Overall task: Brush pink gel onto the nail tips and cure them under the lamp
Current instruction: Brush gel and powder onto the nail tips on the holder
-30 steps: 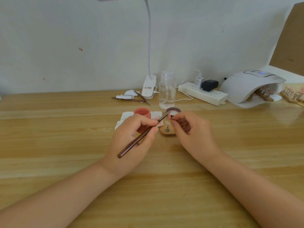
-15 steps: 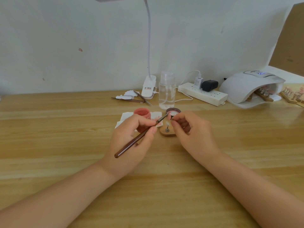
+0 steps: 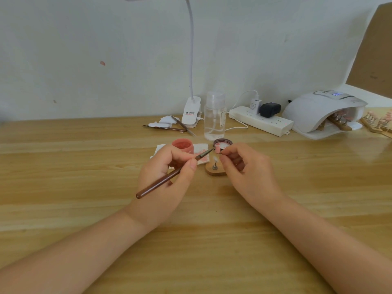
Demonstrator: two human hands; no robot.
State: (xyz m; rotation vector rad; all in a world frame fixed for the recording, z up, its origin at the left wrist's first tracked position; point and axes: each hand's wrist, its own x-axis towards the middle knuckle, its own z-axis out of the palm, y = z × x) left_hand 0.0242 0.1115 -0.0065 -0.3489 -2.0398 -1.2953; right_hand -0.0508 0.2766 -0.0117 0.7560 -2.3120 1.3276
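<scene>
Wooden surface [image 3: 63, 166] against a white wall. Left hand [image 3: 163, 179] grips the brush [image 3: 169, 177], its tip at the pink nail tip [image 3: 217, 150] pinched in the right hand [image 3: 246, 168] above the small wooden stand [image 3: 215, 169]. Risks — gel smearing onto fingers, the tip slipping, an elbow knocking the open gel jar [image 3: 182, 145]. Curing lamp [image 3: 322, 112] far right.

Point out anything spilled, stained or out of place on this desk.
Pink smears stain the white wipe under the pink gel jar. Used white scraps and tools lie scattered near the lamp clamp. Nothing looks spilled or damaged.
</scene>
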